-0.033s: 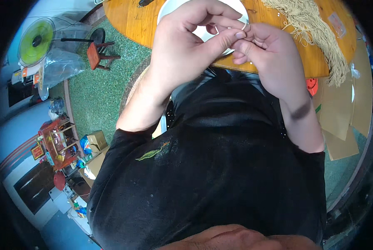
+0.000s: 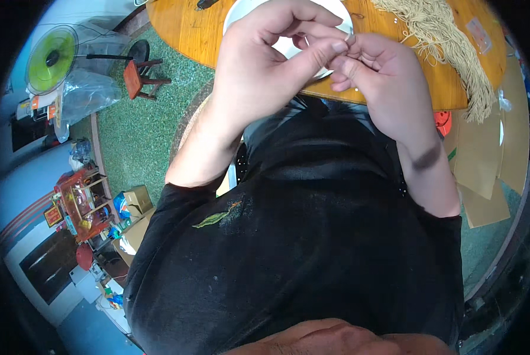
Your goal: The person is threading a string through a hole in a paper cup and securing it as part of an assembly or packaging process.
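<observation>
My left hand [image 2: 265, 65] and my right hand [image 2: 392, 74] meet over the near edge of the table, fingertips almost touching. Between them shows a short bit of pale cord [image 2: 349, 37], pinched at the fingertips; most of it is hidden by the fingers. The left thumb presses toward its curled fingers, and the right thumb and index finger are bent together. Beneath the left hand lies a white round dish [image 2: 236, 13], largely covered. A thick bundle of beige cords [image 2: 436, 35] spreads over the table to the right, its ends hanging past the edge.
The wooden table [image 2: 185, 26] has a dark object [image 2: 206, 3] and a small clear packet [image 2: 479, 34] on it, plus tiny white bits. A wooden stool [image 2: 133, 80] and green fan [image 2: 52, 58] stand left. Cardboard sheets [image 2: 478, 160] lie at right.
The left thumb tip has shifted very slightly; otherwise both hands and the cord stay in place.
</observation>
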A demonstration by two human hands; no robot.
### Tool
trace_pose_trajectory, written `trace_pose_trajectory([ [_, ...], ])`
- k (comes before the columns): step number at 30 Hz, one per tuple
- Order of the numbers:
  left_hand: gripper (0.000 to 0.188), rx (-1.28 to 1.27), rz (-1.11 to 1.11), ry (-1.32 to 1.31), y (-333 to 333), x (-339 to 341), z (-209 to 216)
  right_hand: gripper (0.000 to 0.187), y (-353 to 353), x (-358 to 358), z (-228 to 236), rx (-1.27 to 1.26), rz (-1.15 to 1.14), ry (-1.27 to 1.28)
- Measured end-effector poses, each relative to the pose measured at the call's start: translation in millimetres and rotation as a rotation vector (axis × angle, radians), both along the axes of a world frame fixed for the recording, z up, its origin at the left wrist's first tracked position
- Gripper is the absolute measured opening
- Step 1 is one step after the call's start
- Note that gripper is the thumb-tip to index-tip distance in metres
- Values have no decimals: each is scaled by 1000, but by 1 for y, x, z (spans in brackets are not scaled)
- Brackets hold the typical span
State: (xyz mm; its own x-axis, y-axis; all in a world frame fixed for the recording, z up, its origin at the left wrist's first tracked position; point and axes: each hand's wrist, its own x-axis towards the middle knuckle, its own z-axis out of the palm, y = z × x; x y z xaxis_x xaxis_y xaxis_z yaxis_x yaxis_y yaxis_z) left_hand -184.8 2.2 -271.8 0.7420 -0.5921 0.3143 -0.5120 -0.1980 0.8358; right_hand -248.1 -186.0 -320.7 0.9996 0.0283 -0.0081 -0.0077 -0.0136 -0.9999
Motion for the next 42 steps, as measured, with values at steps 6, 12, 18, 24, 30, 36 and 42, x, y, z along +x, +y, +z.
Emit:
trace_pose_trajectory([
  [6, 31, -206, -11, 445, 3, 2, -6, 14, 3, -4, -8, 147, -23, -25],
  [12, 37, -252, -492, -71, 2, 30, -22, 14, 5, -9, -9, 204, -74, 21],
  [18, 30, 136, -41, 508, 1, 11, 3, 15, 3, -17, -15, 329, -77, -5],
  [24, 29, 129, -23, 512, -1, 9, 5, 13, 2, -17, -16, 380, -48, -32],
  [30, 28, 115, -20, 528, -1, 7, 2, 8, 2, -17, -21, 305, -43, -37],
  [36, 25, 88, -21, 497, -1, 8, 0, 9, 2, -15, -25, 332, -62, -62],
  [42, 20, 107, -15, 453, 1, 5, 0, 16, 2, -17, -31, 471, -15, -168],
])
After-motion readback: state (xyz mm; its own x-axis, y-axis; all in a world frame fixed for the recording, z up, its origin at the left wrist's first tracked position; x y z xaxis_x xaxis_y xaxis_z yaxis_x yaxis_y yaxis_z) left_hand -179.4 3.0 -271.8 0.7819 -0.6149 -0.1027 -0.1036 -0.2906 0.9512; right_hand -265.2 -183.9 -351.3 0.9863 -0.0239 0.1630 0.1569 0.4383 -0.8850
